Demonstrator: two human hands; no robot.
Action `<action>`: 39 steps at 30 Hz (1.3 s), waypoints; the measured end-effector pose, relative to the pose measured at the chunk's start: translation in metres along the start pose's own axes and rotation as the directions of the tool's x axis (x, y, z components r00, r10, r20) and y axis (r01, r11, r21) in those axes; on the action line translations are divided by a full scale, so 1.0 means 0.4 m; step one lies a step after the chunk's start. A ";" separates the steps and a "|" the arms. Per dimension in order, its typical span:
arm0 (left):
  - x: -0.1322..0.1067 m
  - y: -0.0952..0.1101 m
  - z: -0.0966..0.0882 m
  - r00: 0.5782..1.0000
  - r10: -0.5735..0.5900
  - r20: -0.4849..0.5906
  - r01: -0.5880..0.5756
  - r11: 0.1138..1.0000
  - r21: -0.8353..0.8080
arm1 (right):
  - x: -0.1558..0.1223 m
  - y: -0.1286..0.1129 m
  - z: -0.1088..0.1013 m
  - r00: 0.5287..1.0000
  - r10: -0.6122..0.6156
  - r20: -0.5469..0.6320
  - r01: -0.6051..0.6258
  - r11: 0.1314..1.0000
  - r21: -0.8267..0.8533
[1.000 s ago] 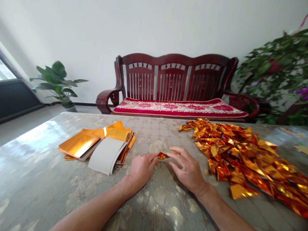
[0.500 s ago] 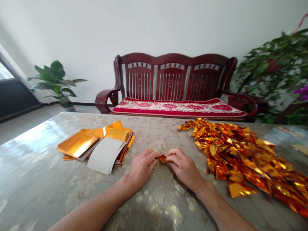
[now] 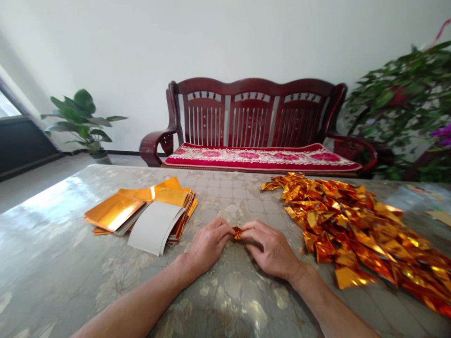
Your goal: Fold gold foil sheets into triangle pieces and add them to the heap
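A small folded piece of gold foil paper (image 3: 237, 233) is between my two hands, just above or on the table; I cannot tell which. My left hand (image 3: 210, 244) pinches its left end between thumb and fingers. At its right end are the fingertips of my right hand (image 3: 272, 248), with that thumb a little apart and lower. The fingers cover most of the piece. To the left lies a stack of flat gold foil sheets (image 3: 118, 209), with pale grey backs (image 3: 155, 226) showing on some. A large heap of folded gold foil pieces (image 3: 338, 216) spreads to the right.
The table (image 3: 88, 286) has a glossy, flower-patterned cover. Clear plastic (image 3: 412, 198) lies behind the heap at the right. Beyond the table stands a dark red wooden bench (image 3: 253, 112) with a floral cushion (image 3: 260, 157). Potted plants (image 3: 82, 119) stand on both sides.
My right thumb has moved down and away from the foil piece, and the right fingers lie straighter over its end. The piece shows slightly less between my hands. Stack and heap are unchanged.
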State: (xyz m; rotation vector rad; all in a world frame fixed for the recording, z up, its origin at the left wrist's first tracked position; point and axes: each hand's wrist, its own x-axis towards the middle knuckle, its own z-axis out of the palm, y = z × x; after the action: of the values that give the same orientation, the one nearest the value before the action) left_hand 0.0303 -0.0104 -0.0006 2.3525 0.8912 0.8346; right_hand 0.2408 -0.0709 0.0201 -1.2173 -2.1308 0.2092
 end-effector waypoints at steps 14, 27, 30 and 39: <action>-0.004 -0.011 0.006 0.999 0.004 -0.036 -0.006 0.999 -0.039 | -0.006 0.032 0.006 1.000 0.010 -0.028 -0.007 0.995 0.103; -0.002 -0.015 0.008 0.997 0.026 -0.079 -0.032 0.996 -0.081 | -0.013 0.044 0.004 0.997 0.079 0.017 -0.081 0.991 0.108; -0.004 -0.016 0.009 0.996 0.042 -0.082 -0.049 0.995 -0.089 | -0.014 0.047 0.001 0.998 0.061 0.016 -0.063 0.992 0.110; -0.002 -0.006 0.005 0.994 0.069 -0.086 -0.081 0.987 -0.138 | -0.012 0.045 -0.003 0.999 0.042 -0.017 -0.041 0.998 0.045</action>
State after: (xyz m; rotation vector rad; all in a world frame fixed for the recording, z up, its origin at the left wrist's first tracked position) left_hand 0.0302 -0.0100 -0.0036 2.2546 0.7528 0.9958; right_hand 0.2558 -0.0651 0.0107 -1.2341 -2.0764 0.2616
